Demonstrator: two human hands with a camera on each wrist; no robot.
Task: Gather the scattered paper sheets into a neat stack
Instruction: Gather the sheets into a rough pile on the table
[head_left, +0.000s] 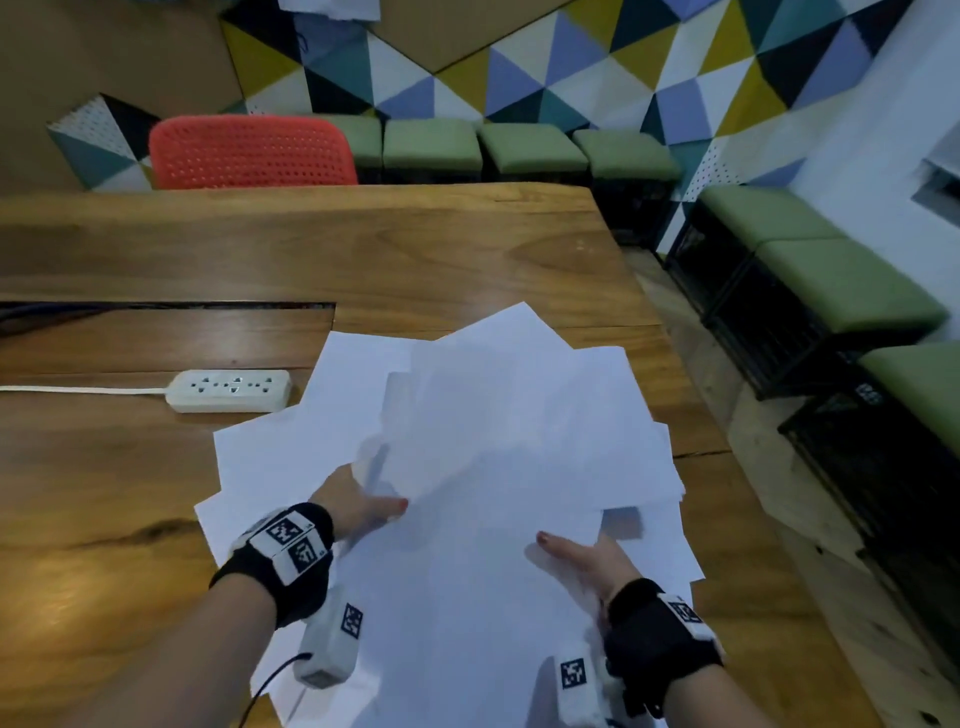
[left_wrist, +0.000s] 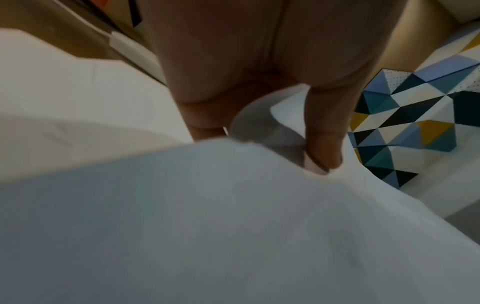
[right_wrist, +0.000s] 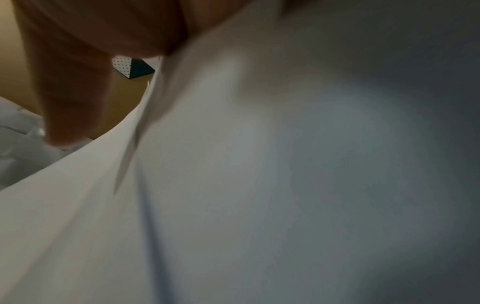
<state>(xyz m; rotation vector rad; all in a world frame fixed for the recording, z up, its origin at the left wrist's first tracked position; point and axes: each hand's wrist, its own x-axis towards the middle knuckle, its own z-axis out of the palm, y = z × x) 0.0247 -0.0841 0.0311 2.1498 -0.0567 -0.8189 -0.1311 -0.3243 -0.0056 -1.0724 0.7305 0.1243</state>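
Several white paper sheets (head_left: 498, 426) lie fanned and overlapping on the wooden table (head_left: 363, 249), near its right side. My left hand (head_left: 371, 501) grips the loose pile at its left, thumb on top and fingers hidden beneath the sheets. My right hand (head_left: 582, 556) holds the pile from the near right, thumb laid on top, fingers under the paper. In the left wrist view the thumb (left_wrist: 322, 144) presses into a bowed sheet (left_wrist: 233, 226). The right wrist view shows a thumb (right_wrist: 70, 102) above curved paper (right_wrist: 259, 185) that fills the frame.
A white power strip (head_left: 231, 389) with its cord lies left of the sheets, beside a dark cable slot (head_left: 156, 306). The table's right edge (head_left: 675, 364) runs close to the paper. A red chair (head_left: 249, 150) and green stools (head_left: 530, 148) stand beyond.
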